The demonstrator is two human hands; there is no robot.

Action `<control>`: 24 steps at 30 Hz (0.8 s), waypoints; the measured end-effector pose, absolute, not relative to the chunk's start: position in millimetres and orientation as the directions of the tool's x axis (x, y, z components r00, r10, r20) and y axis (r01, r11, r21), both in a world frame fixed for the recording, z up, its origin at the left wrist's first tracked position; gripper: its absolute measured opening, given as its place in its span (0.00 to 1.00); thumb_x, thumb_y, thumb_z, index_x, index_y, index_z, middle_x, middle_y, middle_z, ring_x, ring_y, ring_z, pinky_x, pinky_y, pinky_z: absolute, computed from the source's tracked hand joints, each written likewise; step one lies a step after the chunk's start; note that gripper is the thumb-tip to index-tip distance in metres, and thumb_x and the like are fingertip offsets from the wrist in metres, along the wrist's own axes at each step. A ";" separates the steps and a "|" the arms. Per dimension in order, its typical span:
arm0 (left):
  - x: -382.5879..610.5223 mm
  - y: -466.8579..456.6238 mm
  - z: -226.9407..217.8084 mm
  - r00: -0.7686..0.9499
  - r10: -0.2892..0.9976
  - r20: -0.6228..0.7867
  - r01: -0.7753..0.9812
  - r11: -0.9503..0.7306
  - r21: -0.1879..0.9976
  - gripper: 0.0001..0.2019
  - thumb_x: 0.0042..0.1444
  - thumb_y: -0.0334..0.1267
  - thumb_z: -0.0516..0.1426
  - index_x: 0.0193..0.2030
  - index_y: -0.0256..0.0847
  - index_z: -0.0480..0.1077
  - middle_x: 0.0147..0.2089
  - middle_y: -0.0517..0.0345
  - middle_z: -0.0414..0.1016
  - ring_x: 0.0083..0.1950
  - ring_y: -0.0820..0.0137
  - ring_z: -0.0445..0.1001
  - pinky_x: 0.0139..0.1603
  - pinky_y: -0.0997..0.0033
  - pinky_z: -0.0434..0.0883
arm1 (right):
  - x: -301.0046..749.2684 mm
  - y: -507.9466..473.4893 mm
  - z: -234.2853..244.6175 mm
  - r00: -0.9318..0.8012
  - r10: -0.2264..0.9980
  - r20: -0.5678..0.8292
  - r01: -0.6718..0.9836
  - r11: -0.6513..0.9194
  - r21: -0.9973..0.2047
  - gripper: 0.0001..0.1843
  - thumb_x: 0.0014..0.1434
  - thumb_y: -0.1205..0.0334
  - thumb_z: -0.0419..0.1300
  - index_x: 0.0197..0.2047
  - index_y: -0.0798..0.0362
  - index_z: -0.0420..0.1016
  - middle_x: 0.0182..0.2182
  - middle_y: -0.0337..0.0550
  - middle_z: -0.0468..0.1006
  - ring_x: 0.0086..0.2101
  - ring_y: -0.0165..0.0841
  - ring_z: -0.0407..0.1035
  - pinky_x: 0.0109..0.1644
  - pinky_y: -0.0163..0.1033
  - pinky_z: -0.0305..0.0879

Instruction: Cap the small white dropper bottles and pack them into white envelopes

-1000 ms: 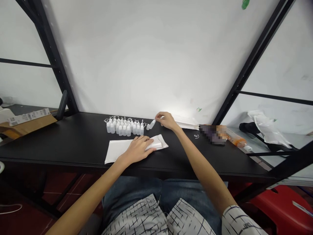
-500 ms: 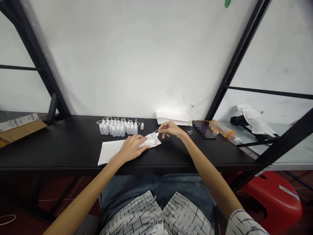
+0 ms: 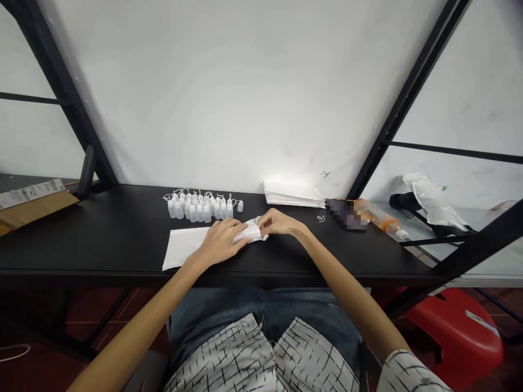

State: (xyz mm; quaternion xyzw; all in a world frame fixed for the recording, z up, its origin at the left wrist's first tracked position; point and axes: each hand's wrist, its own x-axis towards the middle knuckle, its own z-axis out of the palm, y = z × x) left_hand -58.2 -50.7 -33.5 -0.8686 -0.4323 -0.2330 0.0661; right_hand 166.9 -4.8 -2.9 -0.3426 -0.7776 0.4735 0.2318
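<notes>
Head view: on the black worktop (image 3: 102, 239), both hands meet at the near middle around a folded white paper packet (image 3: 250, 234). The left hand (image 3: 220, 242) lies over the packet's left part, fingers curved and pressing it down. The right hand (image 3: 278, 222) pinches its far right edge between thumb and fingertips. Neither hand is released. The packet sits on a flat white sheet (image 3: 183, 247), at the sheet's right end, and the hands hide most of it, so what it contains cannot be told.

Toward the far edge, left of the hands, a tight group of small translucent plastic bottles (image 3: 198, 209) stands upright, with thin white cords looped above their tops. One lone bottle (image 3: 239, 206) stands just right of the group. Their contents are too small to make out. So far, this packet is the only one in the hands, and the bottle group remains on the worktop. Farther right lies a neat stack of white sheets (image 3: 294, 195), then a pixelated patch (image 3: 345, 214) and an orange-and-white tube (image 3: 384, 224).
</notes>
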 end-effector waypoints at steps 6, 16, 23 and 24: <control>-61.8 -51.5 -29.7 0.551 0.728 0.408 0.771 -0.631 0.085 0.23 0.65 0.53 0.49 0.57 0.42 0.72 0.54 0.49 0.75 0.52 0.58 0.72 0.51 0.58 0.66 | 171.3 19.0 4.6 -0.529 0.847 0.049 0.330 0.258 -0.908 0.15 0.48 0.56 0.68 0.35 0.58 0.83 0.20 0.39 0.73 0.18 0.23 0.55 0.21 0.32 0.48; -60.2 -54.3 -30.3 0.581 0.714 0.391 0.758 -0.650 0.059 0.21 0.65 0.52 0.51 0.54 0.40 0.73 0.52 0.48 0.74 0.52 0.57 0.71 0.52 0.57 0.65 | 103.9 105.6 -6.8 -0.143 0.962 0.232 0.867 0.235 -0.439 0.15 0.56 0.49 0.65 0.34 0.54 0.81 0.28 0.47 0.80 0.34 0.36 0.73 0.40 0.36 0.64; -58.2 -56.4 -27.5 0.573 0.731 0.370 0.770 -0.635 0.061 0.21 0.65 0.52 0.51 0.55 0.40 0.72 0.54 0.49 0.74 0.54 0.57 0.70 0.53 0.57 0.63 | 99.2 109.5 7.4 -0.266 0.960 -0.082 0.826 0.183 -0.533 0.13 0.49 0.58 0.70 0.26 0.60 0.77 0.25 0.47 0.80 0.20 0.28 0.70 0.22 0.31 0.58; -58.0 -56.7 -27.3 0.570 0.733 0.370 0.773 -0.631 0.059 0.21 0.65 0.51 0.52 0.55 0.40 0.72 0.54 0.49 0.74 0.54 0.57 0.70 0.53 0.57 0.63 | 98.9 107.8 10.4 -0.271 0.956 -0.112 0.825 0.170 -0.539 0.12 0.48 0.60 0.70 0.25 0.60 0.76 0.24 0.47 0.80 0.19 0.28 0.69 0.20 0.31 0.56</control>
